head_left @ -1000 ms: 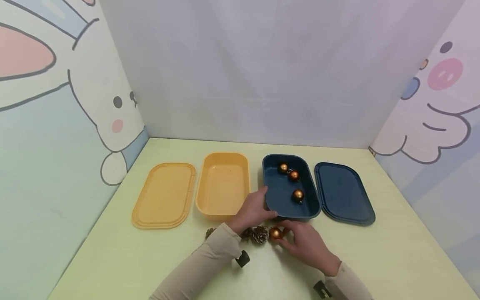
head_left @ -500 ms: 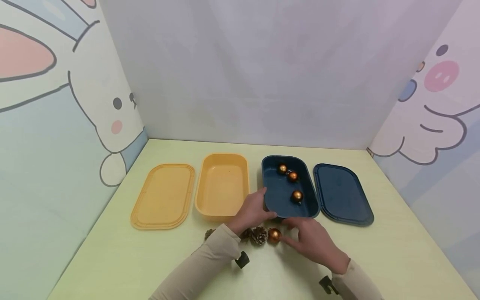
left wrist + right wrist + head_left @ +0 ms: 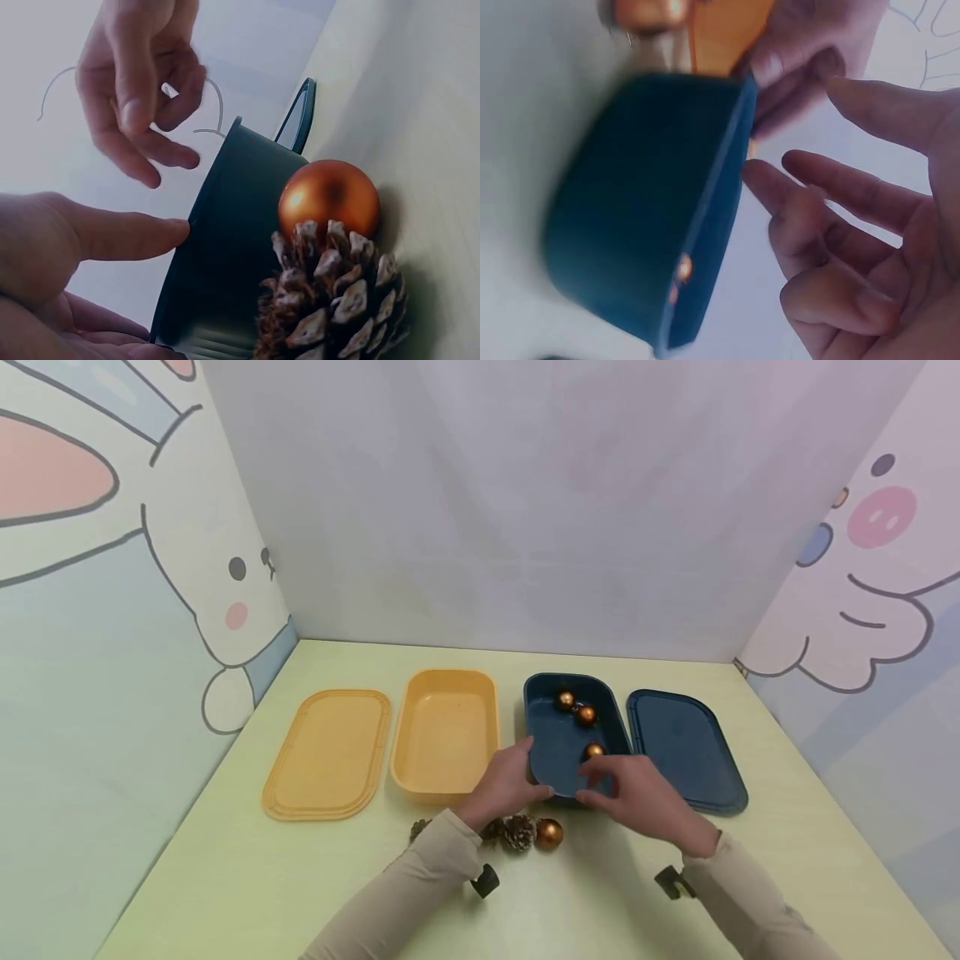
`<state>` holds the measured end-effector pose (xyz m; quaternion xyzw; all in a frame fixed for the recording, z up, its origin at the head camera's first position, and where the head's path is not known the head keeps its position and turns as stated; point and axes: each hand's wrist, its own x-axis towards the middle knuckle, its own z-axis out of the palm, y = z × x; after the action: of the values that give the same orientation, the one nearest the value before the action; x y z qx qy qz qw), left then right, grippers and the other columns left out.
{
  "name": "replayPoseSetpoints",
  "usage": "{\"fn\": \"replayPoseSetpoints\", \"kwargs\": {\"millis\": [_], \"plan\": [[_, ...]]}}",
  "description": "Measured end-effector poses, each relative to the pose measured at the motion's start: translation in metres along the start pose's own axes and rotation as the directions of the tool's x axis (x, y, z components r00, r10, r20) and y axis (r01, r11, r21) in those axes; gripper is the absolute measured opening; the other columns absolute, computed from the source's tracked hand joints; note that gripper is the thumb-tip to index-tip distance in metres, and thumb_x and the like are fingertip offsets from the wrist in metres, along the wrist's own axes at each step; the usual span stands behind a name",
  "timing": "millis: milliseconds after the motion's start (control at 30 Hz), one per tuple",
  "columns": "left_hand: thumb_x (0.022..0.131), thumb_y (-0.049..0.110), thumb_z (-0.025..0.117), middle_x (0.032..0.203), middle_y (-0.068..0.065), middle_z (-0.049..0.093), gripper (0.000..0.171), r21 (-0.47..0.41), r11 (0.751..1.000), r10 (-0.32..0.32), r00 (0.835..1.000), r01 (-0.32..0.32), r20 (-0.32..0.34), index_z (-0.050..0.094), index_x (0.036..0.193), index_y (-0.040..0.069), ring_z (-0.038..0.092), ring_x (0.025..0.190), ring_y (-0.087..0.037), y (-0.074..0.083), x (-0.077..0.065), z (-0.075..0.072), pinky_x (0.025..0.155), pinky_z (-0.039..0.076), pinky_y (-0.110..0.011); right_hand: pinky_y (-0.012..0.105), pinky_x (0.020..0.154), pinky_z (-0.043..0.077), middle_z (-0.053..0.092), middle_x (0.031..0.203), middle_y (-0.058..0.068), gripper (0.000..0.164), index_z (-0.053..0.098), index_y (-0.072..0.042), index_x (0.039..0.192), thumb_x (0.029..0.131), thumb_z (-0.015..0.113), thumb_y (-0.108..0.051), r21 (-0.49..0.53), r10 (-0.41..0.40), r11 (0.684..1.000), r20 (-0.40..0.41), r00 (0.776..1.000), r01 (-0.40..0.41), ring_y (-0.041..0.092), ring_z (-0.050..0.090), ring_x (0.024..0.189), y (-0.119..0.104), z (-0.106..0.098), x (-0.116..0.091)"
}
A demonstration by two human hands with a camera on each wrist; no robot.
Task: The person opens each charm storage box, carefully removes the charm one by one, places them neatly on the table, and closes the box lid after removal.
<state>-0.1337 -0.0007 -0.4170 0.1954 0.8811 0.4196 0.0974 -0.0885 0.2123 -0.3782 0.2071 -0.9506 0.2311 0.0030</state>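
My left hand (image 3: 504, 785) grips the near left corner of a dark blue plastic box (image 3: 558, 760), its thumb against the rim in the left wrist view. Over the box's near right part hovers my right hand (image 3: 637, 793), fingers loosely bent with nothing between them in the right wrist view. Inside the box lie three shiny copper Christmas baubles, one (image 3: 594, 750) partly behind my right fingers. Another copper bauble (image 3: 550, 834) sits on the table in front of the box. A white-tipped pine cone (image 3: 519, 832) is right beside it.
A yellow box (image 3: 446, 735) stands left of the blue one, and a yellow lid (image 3: 327, 754) lies further left. A dark blue lid (image 3: 686, 747) lies on the right. More pine cones (image 3: 419, 829) are partly hidden by my left forearm.
My right hand has left the bauble on the table and moved up and right, over the near rim of the blue box. My left hand stays at the box corner.
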Motion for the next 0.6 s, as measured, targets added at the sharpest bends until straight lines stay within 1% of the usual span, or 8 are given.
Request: {"fn": "replayPoseSetpoints", "kwargs": {"millis": [67, 133, 233, 333, 467, 600], "plan": [[0.084, 0.018, 0.082, 0.154, -0.022, 0.046, 0.086, 0.0, 1.0, -0.005, 1.0, 0.005, 0.0, 0.036, 0.152, -0.006, 0.049, 0.141, -0.033, 0.0, 0.0, 0.0, 0.116, 0.045, -0.045, 0.019, 0.05, 0.044, 0.072, 0.085, -0.007, 0.019, 0.074, -0.015, 0.106, 0.089, 0.076, -0.024, -0.013, -0.009, 1.0, -0.002, 1.0, 0.009, -0.003, 0.048, 0.054, 0.007, -0.007, 0.009], [0.084, 0.017, 0.082, 0.155, -0.021, 0.045, 0.087, -0.002, 1.0, -0.012, 1.0, 0.012, 0.002, 0.035, 0.152, -0.006, 0.048, 0.142, -0.033, 0.0, 0.0, 0.0, 0.117, 0.044, -0.045, 0.02, 0.052, 0.045, 0.071, 0.083, -0.007, 0.018, 0.074, -0.014, 0.105, 0.09, 0.076, -0.024, -0.025, -0.004, 1.0, 0.014, 1.0, 0.004, -0.001, 0.051, 0.057, 0.013, -0.015, 0.019], [0.084, 0.017, 0.081, 0.155, -0.022, 0.044, 0.087, -0.007, 1.0, -0.024, 1.0, 0.024, 0.006, 0.034, 0.153, -0.006, 0.047, 0.143, -0.033, 0.001, 0.0, -0.001, 0.117, 0.043, -0.045, 0.023, 0.055, 0.048, 0.071, 0.083, -0.004, 0.022, 0.074, -0.011, 0.108, 0.091, 0.074, -0.025, -0.059, 0.03, 0.998, 0.057, 0.998, -0.027, 0.002, 0.057, 0.063, 0.022, -0.027, 0.036], [0.084, 0.017, 0.081, 0.156, -0.021, 0.044, 0.087, -0.003, 1.0, -0.027, 1.0, 0.027, 0.006, 0.033, 0.153, -0.006, 0.047, 0.143, -0.033, 0.001, 0.0, -0.001, 0.117, 0.044, -0.045, 0.025, 0.058, 0.05, 0.071, 0.082, -0.001, 0.026, 0.073, -0.006, 0.109, 0.091, 0.074, -0.024, -0.093, 0.069, 0.994, 0.11, 0.992, -0.058, 0.005, 0.06, 0.065, 0.031, -0.035, 0.055], [0.084, 0.019, 0.081, 0.156, -0.021, 0.045, 0.088, 0.013, 1.0, -0.026, 1.0, 0.026, 0.005, 0.033, 0.154, -0.005, 0.047, 0.143, -0.033, 0.001, 0.001, 0.0, 0.116, 0.045, -0.044, 0.027, 0.061, 0.052, 0.072, 0.08, 0.002, 0.028, 0.073, -0.003, 0.11, 0.09, 0.075, -0.023, -0.145, 0.105, 0.986, 0.167, 0.98, -0.081, 0.008, 0.06, 0.064, 0.04, -0.039, 0.073], [0.084, 0.019, 0.082, 0.155, -0.021, 0.046, 0.088, 0.032, 0.999, -0.015, 1.0, 0.015, 0.002, 0.033, 0.153, -0.006, 0.048, 0.142, -0.033, -0.001, 0.002, 0.0, 0.116, 0.045, -0.043, 0.03, 0.066, 0.055, 0.073, 0.087, 0.006, 0.032, 0.072, 0.0, 0.112, 0.09, 0.075, -0.023, -0.213, 0.145, 0.972, 0.23, 0.962, -0.096, 0.011, 0.061, 0.067, 0.044, -0.039, 0.086]]}}
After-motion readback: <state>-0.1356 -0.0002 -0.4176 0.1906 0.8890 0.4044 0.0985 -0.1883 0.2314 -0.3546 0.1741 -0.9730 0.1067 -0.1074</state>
